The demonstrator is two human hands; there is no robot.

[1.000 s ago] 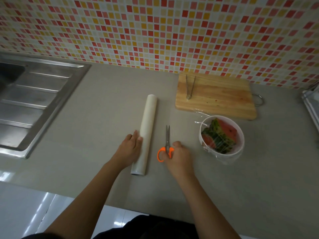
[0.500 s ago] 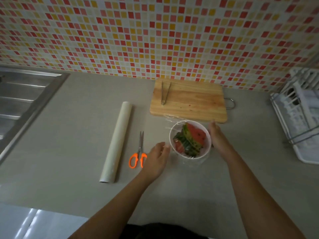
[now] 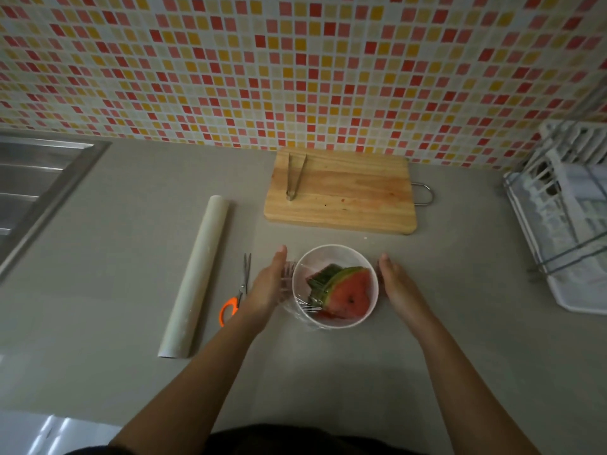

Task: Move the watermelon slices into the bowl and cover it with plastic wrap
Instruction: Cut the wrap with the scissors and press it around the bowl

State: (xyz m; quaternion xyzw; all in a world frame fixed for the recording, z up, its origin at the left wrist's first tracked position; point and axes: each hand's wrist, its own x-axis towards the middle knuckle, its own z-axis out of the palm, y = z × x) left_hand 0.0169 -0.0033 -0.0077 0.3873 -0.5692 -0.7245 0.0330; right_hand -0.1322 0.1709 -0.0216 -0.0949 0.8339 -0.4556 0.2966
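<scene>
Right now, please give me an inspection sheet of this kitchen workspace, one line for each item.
Surface: grey counter, dry as far as visible.
Job's things: white bowl holds the watermelon slices; plastic wrap lies over the bowl and wrinkles at its left side; wrap roll lies left of it.
Clutter: orange-handled scissors between roll and bowl; metal tongs on the wooden cutting board, which has red stains.
Grippers: left hand flat against the wrap at the bowl's left side; right hand open at the bowl's right side, contact unclear.
Cables: nothing seen.
Surroundings: steel sink far left, white dish rack far right, mosaic tile wall behind.
</scene>
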